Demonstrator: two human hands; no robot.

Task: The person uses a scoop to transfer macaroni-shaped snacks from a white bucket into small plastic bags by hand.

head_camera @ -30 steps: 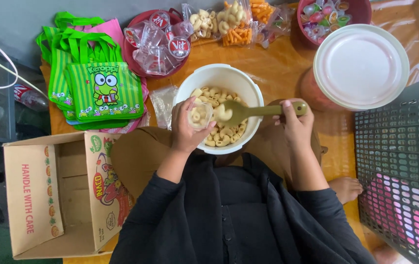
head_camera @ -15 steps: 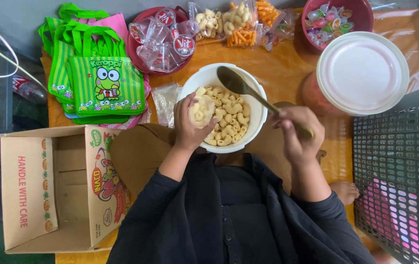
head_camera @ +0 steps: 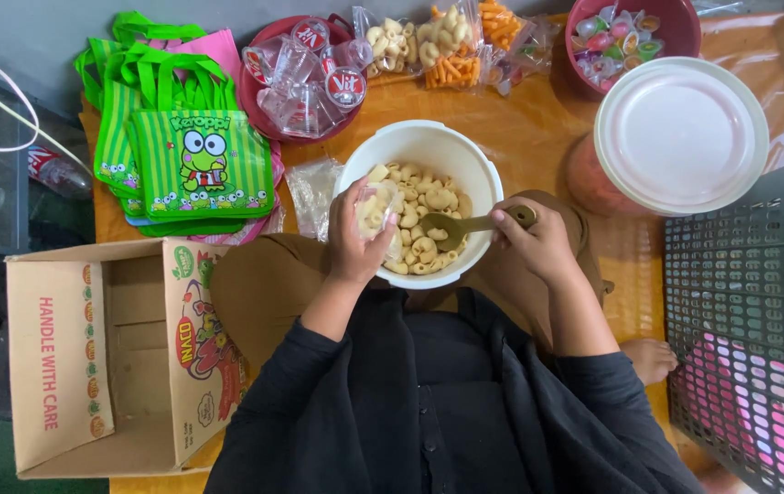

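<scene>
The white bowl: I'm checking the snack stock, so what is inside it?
The white bowl holds pale curled crackers and the head of a spoon. The left hand and its small clear bag cover part; the bottom is hidden.

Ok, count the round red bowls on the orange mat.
2. One round red bowl of clear plastic cups sits beside the green striped bags; another red bowl of wrapped sweets sits at the far right, cut by the frame.

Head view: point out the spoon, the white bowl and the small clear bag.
spoon (head_camera: 454,227), head view, on its scoop end among the snacks
white bowl (head_camera: 429,139), head view, on its far rim
small clear bag (head_camera: 375,209), head view, on its filled body in the left hand
</scene>
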